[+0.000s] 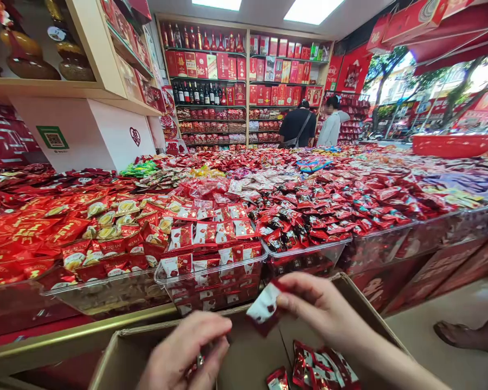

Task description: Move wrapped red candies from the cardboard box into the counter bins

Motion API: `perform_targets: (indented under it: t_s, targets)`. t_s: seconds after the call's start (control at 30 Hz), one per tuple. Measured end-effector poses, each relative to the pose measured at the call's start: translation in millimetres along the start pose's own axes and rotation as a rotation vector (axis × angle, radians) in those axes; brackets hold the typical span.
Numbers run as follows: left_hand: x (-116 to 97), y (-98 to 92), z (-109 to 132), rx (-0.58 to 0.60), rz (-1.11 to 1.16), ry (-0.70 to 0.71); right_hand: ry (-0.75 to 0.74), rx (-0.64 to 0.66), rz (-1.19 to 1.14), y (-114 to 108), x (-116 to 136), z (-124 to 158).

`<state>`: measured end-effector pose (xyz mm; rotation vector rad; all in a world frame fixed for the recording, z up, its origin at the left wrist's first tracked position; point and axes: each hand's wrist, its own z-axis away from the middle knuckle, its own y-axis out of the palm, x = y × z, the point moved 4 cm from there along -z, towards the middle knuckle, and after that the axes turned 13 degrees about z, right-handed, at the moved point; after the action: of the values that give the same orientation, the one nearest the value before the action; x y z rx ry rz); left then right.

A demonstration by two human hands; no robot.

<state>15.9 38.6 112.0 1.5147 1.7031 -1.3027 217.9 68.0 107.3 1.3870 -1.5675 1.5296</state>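
Between the thumb and fingers of my right hand (321,303) is a small red-and-white candy packet (264,306), held over an open cardboard box (244,360). My left hand (187,352) is curled at the box's left side; a bit of shiny red wrapper shows between its fingers, the rest hidden. Inside the box, several similar candy packets (321,368) lie in a loose pile at the right. Just beyond the box, a clear plastic bin (211,273) holds matching packets stacked in rows.
Red durian packets (117,244) fill the bin to the left, and dark red packets (305,222) the one to the right. Heaps of wrapped sweets stretch back toward wall shelves (248,78). Two people (296,127) stand there. Someone's foot (455,333) shows at right.
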Motion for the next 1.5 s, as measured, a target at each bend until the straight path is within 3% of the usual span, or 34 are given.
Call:
perform_targets:
  t_s: [0.07, 0.13, 0.2, 0.23, 0.33, 0.47, 0.77, 1.2, 1.3, 1.5]
  targets:
    - [-37, -10.0, -34, 0.08, -0.252, 0.236, -0.113, -0.171, 0.167, -37, 27, -13]
    - [-61, -8.7, -75, 0.159, -0.451, 0.32, -0.216, -0.319, 0.34, -65, 52, -31]
    - [-66, 4.9, -113, 0.312, -0.605, 0.244, -0.28, -0.384, 0.486, -80, 69, -53]
    - [-63, 13.0, -128, 0.378, -0.659, 0.14, -0.3, -0.383, 0.551, -82, 75, -64]
    - [-49, 34.1, -153, 0.453, -0.761, -0.066, -0.366, -0.314, 0.733, -77, 81, -93]
    - [-36, 44.5, -154, 0.451, -0.784, -0.113, -0.419, -0.231, 0.882, -62, 80, -113]
    - [-34, 31.7, -138, 0.412, -0.741, -0.101, -0.401, -0.124, 0.911, -56, 73, -137]
    - [-32, 28.1, -131, 0.42, -0.704, -0.011, -0.328, 0.338, 1.095, -26, 64, -131]
    - [-34, 27.5, -131, 0.416, -0.703, -0.003, -0.307, 0.371, 1.13, -23, 64, -130]
    - [-37, 22.2, -130, 0.275, -0.583, 0.025, -0.316, 0.337, 1.15, -21, 66, -128]
